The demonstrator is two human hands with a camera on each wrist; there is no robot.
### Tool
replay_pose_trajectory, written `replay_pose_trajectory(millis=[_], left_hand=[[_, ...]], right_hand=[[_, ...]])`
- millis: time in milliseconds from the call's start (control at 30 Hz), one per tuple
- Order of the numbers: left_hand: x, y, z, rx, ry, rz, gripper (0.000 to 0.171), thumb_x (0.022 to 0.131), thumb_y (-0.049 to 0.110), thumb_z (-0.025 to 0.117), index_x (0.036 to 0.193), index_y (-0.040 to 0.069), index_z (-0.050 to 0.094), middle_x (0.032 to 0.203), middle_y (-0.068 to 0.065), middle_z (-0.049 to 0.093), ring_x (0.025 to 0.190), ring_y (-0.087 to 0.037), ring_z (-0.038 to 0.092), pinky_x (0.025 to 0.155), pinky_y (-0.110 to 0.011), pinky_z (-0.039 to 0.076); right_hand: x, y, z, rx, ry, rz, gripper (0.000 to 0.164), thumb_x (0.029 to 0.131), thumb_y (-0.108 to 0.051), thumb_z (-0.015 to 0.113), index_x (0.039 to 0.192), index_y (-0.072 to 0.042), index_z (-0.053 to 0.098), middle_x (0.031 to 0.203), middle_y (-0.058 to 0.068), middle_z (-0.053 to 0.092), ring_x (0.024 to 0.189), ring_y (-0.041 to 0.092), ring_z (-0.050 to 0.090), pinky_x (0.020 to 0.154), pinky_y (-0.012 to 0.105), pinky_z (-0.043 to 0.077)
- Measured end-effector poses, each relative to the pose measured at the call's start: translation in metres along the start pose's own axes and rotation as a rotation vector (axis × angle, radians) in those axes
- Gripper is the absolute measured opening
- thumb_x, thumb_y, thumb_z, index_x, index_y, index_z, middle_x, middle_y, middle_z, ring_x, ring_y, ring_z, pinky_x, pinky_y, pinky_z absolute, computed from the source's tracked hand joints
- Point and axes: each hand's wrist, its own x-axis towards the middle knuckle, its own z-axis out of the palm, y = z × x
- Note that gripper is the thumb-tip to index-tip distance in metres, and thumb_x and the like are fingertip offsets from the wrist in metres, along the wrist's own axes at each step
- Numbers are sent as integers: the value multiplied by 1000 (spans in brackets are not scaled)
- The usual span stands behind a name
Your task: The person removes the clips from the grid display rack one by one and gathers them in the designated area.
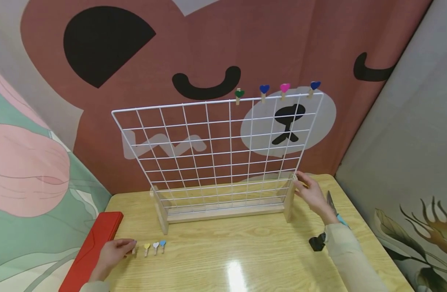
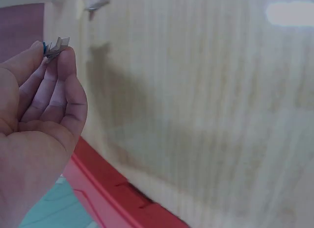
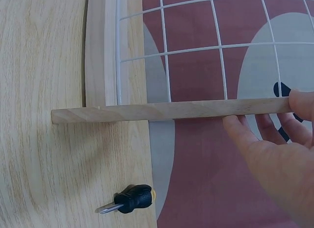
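Note:
My left hand [image 1: 113, 254] pinches a small wooden clothespin [image 2: 58, 47] between thumb and fingertips, low over the table's left side. A bit of blue shows on the clothespin by the thumb. Right beside that hand lie heart-topped clothespins: a yellow one [image 1: 147, 249], a white one [image 1: 155, 247] and a light blue one [image 1: 163, 245]. My right hand [image 1: 312, 195] holds the upper end of the right wooden side post [image 3: 167, 111], thumb along its outer face. The post supports a white wire grid [image 1: 218, 154]. Clipped along its top bar are green [image 1: 239, 95], pink [image 1: 284, 90] and dark blue [image 1: 264, 91] heart clothespins.
A red box [image 1: 99, 239] lies along the table's left edge. On the right are a black stubby screwdriver [image 3: 133, 198] and scissors [image 1: 331, 200], partly behind my right wrist. A patterned curtain [image 1: 194, 40] hangs behind the grid.

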Motion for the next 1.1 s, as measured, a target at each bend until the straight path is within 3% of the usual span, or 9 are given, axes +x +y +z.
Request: replay_pose_trajectory(millis=[400, 800, 1100], left_hand=[[6, -17, 8, -15, 46, 13, 35, 88, 24, 70, 105, -7, 69, 92, -10, 72, 74, -6, 63, 62, -23, 52], [8, -15, 13, 64, 64, 47, 27, 88, 18, 69, 100, -5, 71, 79, -5, 71, 68, -11, 62, 57, -24, 48], [11, -16, 17, 74, 46, 38, 28, 87, 21, 70, 99, -5, 72, 83, -6, 71, 70, -8, 60, 60, -24, 48]], right_hand=[[-1, -1, 0, -4, -1, 8, 55, 104, -13, 42, 150, 6, 17, 147, 32, 24, 133, 46, 31, 100, 46, 39], [0, 0, 0, 8, 8, 12, 54, 103, -12, 42, 149, 7, 19, 148, 32, 24, 133, 46, 31, 99, 45, 39], [-1, -3, 0, -6, -10, 16, 56, 104, -13, 41, 150, 5, 16, 148, 32, 22, 134, 46, 30, 100, 46, 39]])
